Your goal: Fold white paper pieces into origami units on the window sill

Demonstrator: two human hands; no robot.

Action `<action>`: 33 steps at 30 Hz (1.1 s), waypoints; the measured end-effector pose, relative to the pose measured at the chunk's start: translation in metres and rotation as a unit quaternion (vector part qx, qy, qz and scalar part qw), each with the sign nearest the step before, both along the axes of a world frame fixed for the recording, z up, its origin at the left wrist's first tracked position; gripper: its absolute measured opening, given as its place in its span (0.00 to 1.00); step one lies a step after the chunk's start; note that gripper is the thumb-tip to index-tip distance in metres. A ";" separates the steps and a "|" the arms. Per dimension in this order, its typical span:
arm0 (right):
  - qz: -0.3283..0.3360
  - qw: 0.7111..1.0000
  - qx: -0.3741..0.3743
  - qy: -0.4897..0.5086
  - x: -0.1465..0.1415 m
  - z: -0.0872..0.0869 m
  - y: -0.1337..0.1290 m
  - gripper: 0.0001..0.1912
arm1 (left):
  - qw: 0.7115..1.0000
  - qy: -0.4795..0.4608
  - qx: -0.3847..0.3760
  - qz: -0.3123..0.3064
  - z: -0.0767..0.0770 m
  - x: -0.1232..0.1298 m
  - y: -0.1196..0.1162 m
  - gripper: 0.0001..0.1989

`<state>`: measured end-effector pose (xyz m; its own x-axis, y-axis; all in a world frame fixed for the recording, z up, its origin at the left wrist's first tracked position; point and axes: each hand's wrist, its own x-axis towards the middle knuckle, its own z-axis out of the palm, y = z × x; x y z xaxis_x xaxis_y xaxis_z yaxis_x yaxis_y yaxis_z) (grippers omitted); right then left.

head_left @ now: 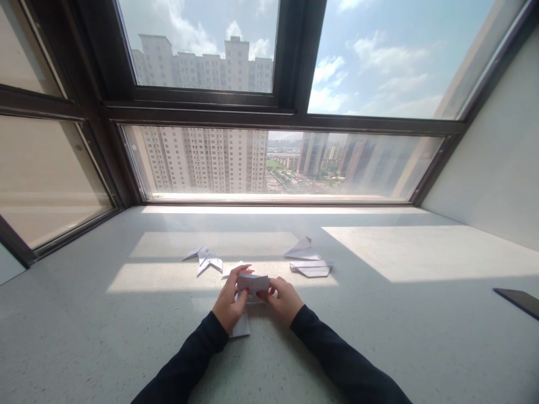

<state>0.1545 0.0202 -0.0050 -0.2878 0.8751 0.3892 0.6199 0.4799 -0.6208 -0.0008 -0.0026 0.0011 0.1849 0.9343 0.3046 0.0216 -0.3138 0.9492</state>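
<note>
A small piece of folded white paper is held up between my two hands, above the pale stone sill. My left hand grips its left side, with the thumb on the near face and the fingers behind. On the right edge, my right hand pinches the paper between thumb and fingers. Below my left hand lies another folded white paper strip, partly hidden by the hand. Just beyond my fingers, a further white paper piece shows only in part.
Folded paper shapes lie on the speckled sill: a pointed, star-like one at left, a paper plane and a flat folded piece at right. A dark flat object sits at the far right. A brown-framed window rises behind.
</note>
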 end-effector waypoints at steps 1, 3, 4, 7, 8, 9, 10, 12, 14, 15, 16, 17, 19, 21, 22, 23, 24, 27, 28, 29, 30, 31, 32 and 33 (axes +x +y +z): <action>0.001 1.000 0.010 -0.001 0.000 -0.001 0.000 0.04 | 1.000 -0.008 -0.001 -0.002 0.000 0.000 0.000 0.21; 0.006 0.999 0.035 0.011 0.000 -0.001 0.000 0.07 | 1.000 -0.007 0.008 -0.006 -0.001 -0.001 0.000 0.22; 0.007 0.999 0.040 0.017 -0.001 0.000 -0.001 0.07 | 1.000 0.001 0.014 -0.005 -0.002 -0.002 0.001 0.21; 0.011 0.999 0.010 0.035 -0.002 0.000 -0.002 0.05 | 0.999 0.020 0.027 0.007 -0.006 -0.002 0.002 0.16; 0.014 0.999 0.000 0.045 -0.002 0.000 -0.002 0.05 | 0.999 0.021 0.029 0.007 -0.007 -0.002 0.003 0.15; 0.018 0.998 -0.006 0.055 -0.002 0.000 -0.002 0.07 | 0.999 0.021 0.029 0.001 -0.008 -0.002 0.004 0.13; 0.021 0.998 -0.012 0.060 -0.002 -0.001 -0.001 0.08 | 0.999 0.022 0.029 -0.008 -0.009 -0.003 0.006 0.12; 0.022 0.998 -0.032 0.046 -0.001 -0.002 0.000 0.05 | 0.999 0.032 0.016 -0.035 -0.007 -0.006 0.009 0.10; 0.008 0.999 -0.045 0.025 0.001 -0.002 0.003 0.03 | 0.997 0.059 -0.010 -0.055 -0.002 -0.013 0.012 0.13; -0.005 0.999 -0.041 0.020 0.003 -0.002 0.004 0.04 | 0.995 0.082 -0.020 -0.057 0.001 -0.019 0.014 0.16; -0.019 0.999 -0.029 0.017 0.004 -0.001 0.005 0.05 | 0.993 0.107 -0.024 -0.050 0.004 -0.025 0.016 0.19; -0.032 0.999 -0.013 0.015 0.006 0.000 0.005 0.05 | 0.990 0.135 -0.016 -0.033 0.006 -0.032 0.017 0.22; -0.050 0.999 0.005 0.001 0.008 0.001 0.006 0.05 | 0.982 0.189 0.015 0.015 0.007 -0.045 0.017 0.24; -0.055 0.998 0.004 -0.013 0.009 0.001 0.006 0.05 | 0.967 0.249 0.025 0.043 0.004 -0.055 0.017 0.25; -0.056 0.998 0.004 -0.012 0.010 0.001 0.007 0.05 | 0.958 0.281 0.019 0.047 0.000 -0.058 0.016 0.26; -0.057 0.998 0.004 -0.003 0.010 0.001 0.007 0.05 | 0.949 0.311 0.009 0.043 -0.003 -0.060 0.016 0.26; -0.056 0.998 0.006 0.014 0.010 0.000 0.007 0.05 | 0.942 0.334 -0.002 0.035 -0.007 -0.060 0.016 0.25; -0.050 0.994 -0.003 0.094 0.010 0.000 0.008 0.07 | 0.936 0.351 -0.037 -0.017 -0.011 -0.055 0.019 0.18; -0.052 0.991 -0.012 0.126 0.010 0.000 0.008 0.08 | 0.938 0.340 -0.053 -0.042 -0.010 -0.052 0.020 0.16; -0.052 0.986 -0.023 0.157 0.009 0.001 0.008 0.09 | 0.942 0.321 -0.070 -0.067 -0.007 -0.050 0.022 0.14; -0.047 0.980 -0.036 0.188 0.009 0.001 0.008 0.10 | 0.948 0.296 -0.084 -0.085 -0.003 -0.048 0.023 0.13; -0.038 0.974 -0.050 0.219 0.009 0.002 0.008 0.12 | 0.955 0.264 -0.093 -0.095 0.001 -0.047 0.023 0.12; -0.026 0.966 -0.064 0.249 0.009 0.003 0.009 0.13 | 0.964 0.230 -0.095 -0.098 0.006 -0.046 0.024 0.12; -0.014 0.958 -0.079 0.276 0.009 0.003 0.009 0.15 | 0.972 0.196 -0.091 -0.092 0.011 -0.046 0.024 0.12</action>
<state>0.1634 0.0292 -0.0016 -0.0520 0.9399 0.3374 0.1866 0.3411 -0.9213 -0.0472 0.0212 0.0125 0.4219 0.9066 0.0096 0.3523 -0.1736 0.9196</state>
